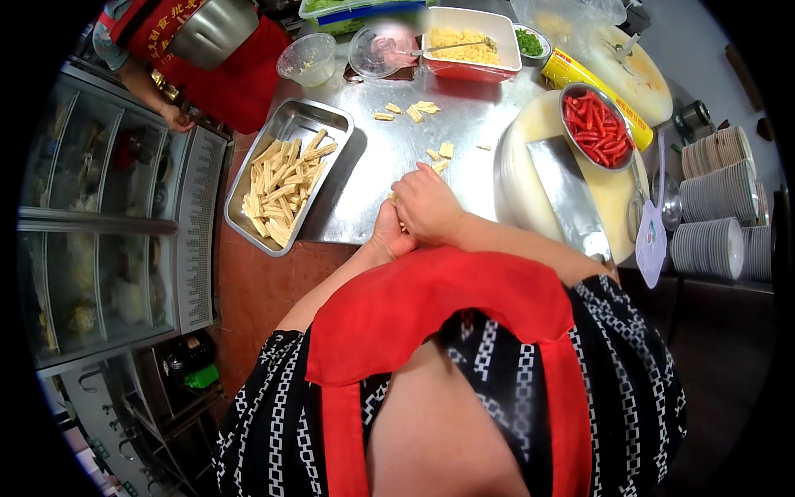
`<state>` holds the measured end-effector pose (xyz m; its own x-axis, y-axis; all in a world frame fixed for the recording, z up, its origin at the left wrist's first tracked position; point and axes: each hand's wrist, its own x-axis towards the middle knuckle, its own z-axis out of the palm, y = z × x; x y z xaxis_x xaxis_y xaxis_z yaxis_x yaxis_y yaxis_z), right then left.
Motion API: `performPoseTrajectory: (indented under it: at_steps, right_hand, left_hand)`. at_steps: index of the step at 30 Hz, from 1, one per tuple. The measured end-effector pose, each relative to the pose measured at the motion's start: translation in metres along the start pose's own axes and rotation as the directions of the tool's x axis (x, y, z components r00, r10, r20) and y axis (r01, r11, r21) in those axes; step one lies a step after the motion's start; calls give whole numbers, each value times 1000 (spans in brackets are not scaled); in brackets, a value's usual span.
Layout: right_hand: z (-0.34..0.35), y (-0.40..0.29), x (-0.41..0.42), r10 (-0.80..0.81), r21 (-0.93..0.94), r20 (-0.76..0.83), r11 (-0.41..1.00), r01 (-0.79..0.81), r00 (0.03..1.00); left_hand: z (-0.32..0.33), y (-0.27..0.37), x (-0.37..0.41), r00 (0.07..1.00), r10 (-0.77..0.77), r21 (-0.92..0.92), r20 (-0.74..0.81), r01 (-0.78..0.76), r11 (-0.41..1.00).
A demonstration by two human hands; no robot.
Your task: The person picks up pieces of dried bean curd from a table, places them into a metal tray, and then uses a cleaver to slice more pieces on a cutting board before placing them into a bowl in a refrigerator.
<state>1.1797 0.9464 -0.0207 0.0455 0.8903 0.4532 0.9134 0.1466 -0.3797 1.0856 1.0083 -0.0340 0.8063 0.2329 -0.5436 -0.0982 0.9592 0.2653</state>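
My left hand (392, 231) and my right hand (428, 202) are pressed together at the front edge of the steel table (372, 161). Bits of something pale yellow, like the pieces on the table, peek out between them; most of it is hidden by my fingers. Just beyond my right hand lie a few short pale yellow pieces (446, 150), which look like dried tofu skin sticks, and several more (415, 113) lie farther back. To the left, a steel tray (233, 211) holds a pile of similar, longer sticks (282, 186).
A cleaver (566, 186) and a steel bowl of red chillies (596, 130) rest on a round cutting board (528, 155) at right. Farther back stand a plastic tub (307, 59) and a red-and-white container (472, 73) of yellow bits. Another person (236, 81) in a red apron stands back left.
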Motion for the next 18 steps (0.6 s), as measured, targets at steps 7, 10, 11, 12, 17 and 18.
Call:
performPoseTrajectory:
  at_steps: [7,10,11,12,17,18]
  right_hand:
    - [5,2,23,118,238,-104,967,-91,988]
    - [-2,32,36,430,428,-47,824,-370,902]
    - [-1,59,36,555,432,-16,754,-495,831]
    - [1,86,31,665,432,23,667,-607,747]
    - [22,104,-6,510,59,-126,860,-507,851]
    - [29,87,-6,426,7,-155,903,-430,891]
  left_hand:
    - [-16,15,10,999,28,-41,28,-27,999]
    - [-23,15,15,1000,-5,-158,20,8,987]
    - [-32,18,18,996,-33,-202,84,49,978]
    - [-41,21,15,988,-50,-250,145,85,964]
    - [-52,39,-14,999,38,-274,21,-31,961]
    - [-55,42,-17,999,48,-293,13,-42,955]
